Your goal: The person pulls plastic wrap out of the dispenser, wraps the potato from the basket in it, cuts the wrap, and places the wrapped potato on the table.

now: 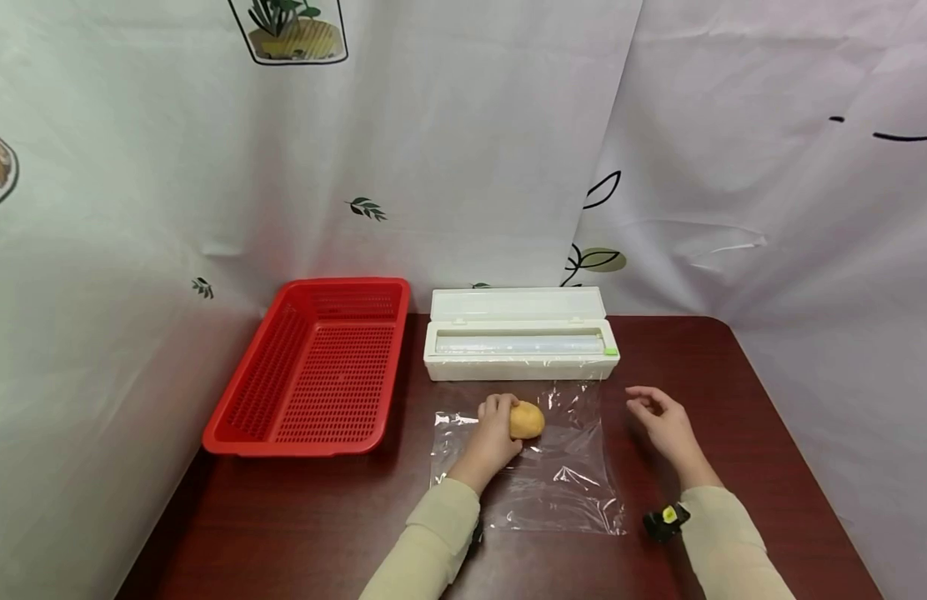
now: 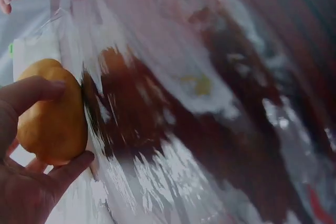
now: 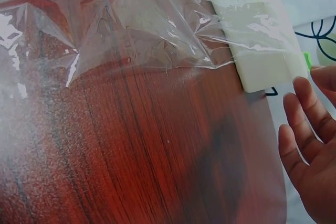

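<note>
My left hand (image 1: 495, 437) grips a rounded yellow-orange fruit (image 1: 527, 420) over the upper part of a sheet of plastic wrap (image 1: 549, 492). In the left wrist view the thumb lies across the near face of the fruit (image 2: 55, 119), with the other fingers below it. The clear, wrinkled wrap stretches over the front of a white cling film dispenser (image 1: 519, 368), whose lid stands raised. Off to the right of the wrap, my right hand (image 1: 668, 429) hovers with loosely bent fingers and holds nothing. Its fingertips (image 3: 291, 103) appear near the dispenser's end in the right wrist view.
A red perforated plastic basket (image 1: 384, 367) stands at the left of the dark wooden table (image 1: 283, 525). Behind the table hangs a white printed cloth (image 1: 463, 150). A small green piece (image 1: 610, 352) sits at the dispenser's right end.
</note>
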{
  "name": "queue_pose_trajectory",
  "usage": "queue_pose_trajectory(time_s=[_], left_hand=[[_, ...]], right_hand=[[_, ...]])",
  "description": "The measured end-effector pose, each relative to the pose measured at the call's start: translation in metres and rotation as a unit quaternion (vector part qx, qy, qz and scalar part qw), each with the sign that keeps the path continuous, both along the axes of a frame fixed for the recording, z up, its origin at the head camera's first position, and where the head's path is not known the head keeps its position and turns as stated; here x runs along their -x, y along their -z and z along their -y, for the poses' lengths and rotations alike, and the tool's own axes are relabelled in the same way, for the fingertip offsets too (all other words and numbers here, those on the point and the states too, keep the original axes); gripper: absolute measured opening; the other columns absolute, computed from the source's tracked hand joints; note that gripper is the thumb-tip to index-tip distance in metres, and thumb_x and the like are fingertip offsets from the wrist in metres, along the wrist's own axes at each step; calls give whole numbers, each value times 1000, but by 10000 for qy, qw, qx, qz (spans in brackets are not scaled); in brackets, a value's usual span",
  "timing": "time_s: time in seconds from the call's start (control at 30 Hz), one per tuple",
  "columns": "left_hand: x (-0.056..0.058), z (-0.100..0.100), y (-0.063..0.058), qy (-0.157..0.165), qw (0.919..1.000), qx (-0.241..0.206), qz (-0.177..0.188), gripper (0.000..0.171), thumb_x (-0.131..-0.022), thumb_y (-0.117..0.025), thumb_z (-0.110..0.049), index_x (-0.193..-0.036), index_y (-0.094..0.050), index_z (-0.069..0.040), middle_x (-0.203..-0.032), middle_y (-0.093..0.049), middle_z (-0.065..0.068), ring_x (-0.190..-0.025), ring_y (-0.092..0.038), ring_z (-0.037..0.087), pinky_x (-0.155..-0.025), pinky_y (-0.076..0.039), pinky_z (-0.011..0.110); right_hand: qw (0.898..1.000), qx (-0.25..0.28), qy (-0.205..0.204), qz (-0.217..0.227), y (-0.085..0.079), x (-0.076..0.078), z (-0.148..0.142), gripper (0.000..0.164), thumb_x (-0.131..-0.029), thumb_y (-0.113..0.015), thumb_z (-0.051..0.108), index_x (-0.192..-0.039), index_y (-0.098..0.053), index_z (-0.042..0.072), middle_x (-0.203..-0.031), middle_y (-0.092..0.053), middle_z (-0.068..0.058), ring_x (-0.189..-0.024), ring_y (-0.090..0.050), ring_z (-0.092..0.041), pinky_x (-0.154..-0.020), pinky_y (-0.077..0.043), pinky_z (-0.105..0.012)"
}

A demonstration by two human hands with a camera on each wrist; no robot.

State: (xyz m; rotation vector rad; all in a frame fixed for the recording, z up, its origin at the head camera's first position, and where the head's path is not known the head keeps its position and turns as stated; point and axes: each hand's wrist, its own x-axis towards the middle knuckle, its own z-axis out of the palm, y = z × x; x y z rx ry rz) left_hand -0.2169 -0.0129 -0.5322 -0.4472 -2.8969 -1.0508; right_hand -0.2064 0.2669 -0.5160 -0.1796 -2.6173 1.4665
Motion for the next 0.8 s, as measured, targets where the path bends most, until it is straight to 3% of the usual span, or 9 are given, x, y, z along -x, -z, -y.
queue_pose_trajectory(time_s=[0.13, 0.27, 0.4, 0.57, 0.7, 0.8], left_hand=[[-2, 5, -6, 293, 9988, 376, -86, 57, -64, -83, -18, -109, -49, -12, -112, -47, 7, -104, -46, 25, -81, -47, 38], [-2, 13, -13, 548, 9981, 191, 228, 46, -74, -75, -36, -106, -52, -13, -106, -52, 3, -97, -49, 19, -76, -48, 35], [0, 20, -17, 752, 9952, -210, 594, 38, -80, -71, -30, -107, -52, -11, -104, -56, 6, -95, -51, 20, -79, -47, 37], [2, 24, -18, 1020, 9903, -202, 917, 62, -72, -78, -26, -124, -49, -10, -116, -57, 9, -105, -53, 25, -88, -44, 42], [4, 22, -17, 1196, 9903, 135, 697, 58, -71, -79, -31, -120, -55, -12, -118, -57, 5, -114, -49, 26, -93, -41, 43], [3, 18, -17, 1055, 9922, 358, 557, 55, -71, -78, -37, -117, -58, -15, -118, -56, 3, -114, -47, 24, -93, -41, 42]], right_hand=[[10000, -21, 3, 62, -1, -3, 0, 27, -91, -58, 14, -114, -59, 0, -89, -56, -4, -72, -46, -7, -59, -39, -23], [9999, -91, 41, 126, 0, -5, -3, 28, -92, -58, 16, -115, -59, 0, -89, -56, -4, -72, -46, -6, -59, -39, -22], [9999, -85, 32, 147, 3, -5, -5, 30, -92, -58, 20, -114, -59, 0, -91, -58, -8, -73, -47, -7, -60, -39, -22], [9998, 173, 38, -82, 5, -8, -5, 27, -91, -60, 20, -109, -61, 1, -85, -58, -3, -71, -47, -6, -57, -37, -21], [9996, 244, 67, -94, 6, -9, -4, 27, -90, -61, 20, -109, -61, 1, -84, -57, 0, -71, -46, -5, -57, -37, -21], [10000, 81, 18, 30, 6, -9, -4, 29, -92, -59, 20, -112, -59, 0, -88, -57, -4, -71, -46, -4, -58, -38, -21]])
